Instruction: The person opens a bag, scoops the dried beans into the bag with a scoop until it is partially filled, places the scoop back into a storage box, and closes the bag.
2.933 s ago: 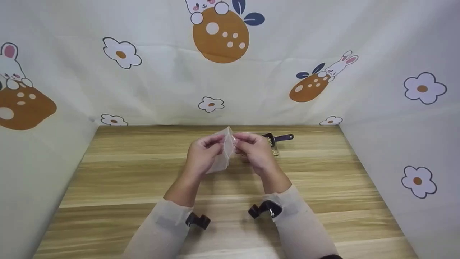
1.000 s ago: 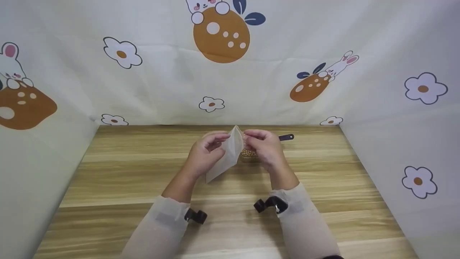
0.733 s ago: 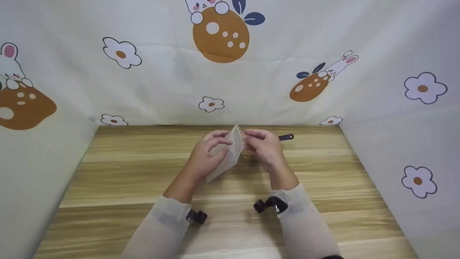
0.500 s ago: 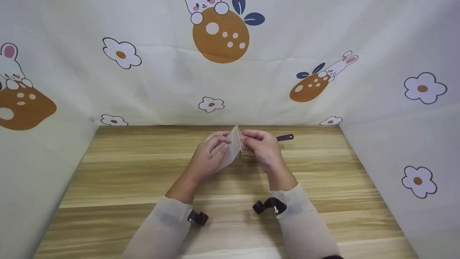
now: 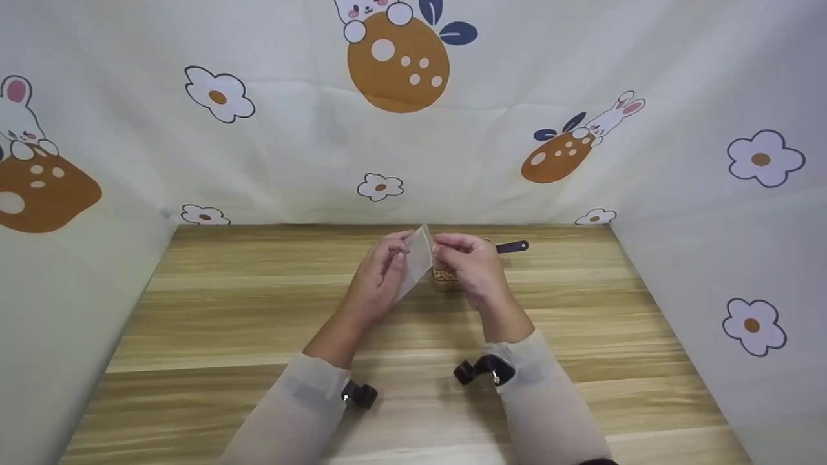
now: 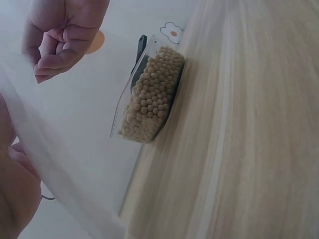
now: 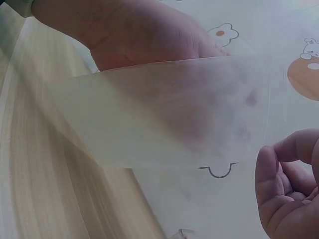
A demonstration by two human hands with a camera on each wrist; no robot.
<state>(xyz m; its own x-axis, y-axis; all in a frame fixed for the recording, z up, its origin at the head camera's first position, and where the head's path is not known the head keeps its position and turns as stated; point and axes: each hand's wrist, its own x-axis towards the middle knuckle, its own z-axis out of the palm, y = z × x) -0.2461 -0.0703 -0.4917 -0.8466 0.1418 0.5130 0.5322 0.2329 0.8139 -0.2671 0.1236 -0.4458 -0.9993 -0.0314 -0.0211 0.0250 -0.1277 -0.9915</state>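
Observation:
A frosted, translucent bag is held up tilted above the table in the head view, its mouth edge toward the right. My left hand grips the bag's side, thumb in front and fingers curled. Through the film of the bag, the left hand shows dimly in the right wrist view. My right hand pinches the mouth edge between thumb and forefinger. Behind that hand stands a clear box of round pale beans, with a dark scoop in it. The head view hides most of the box.
The scoop's handle sticks out to the right of the right hand. All this is above a wood-grain table, with a printed curtain around its back and sides. Each wrist carries a black camera mount.
The bag's mouth, which gaped wide earlier, now lies nearly flat. My left fingers, looser a moment ago, have closed on the bag's side. The right hand has shifted slightly left.

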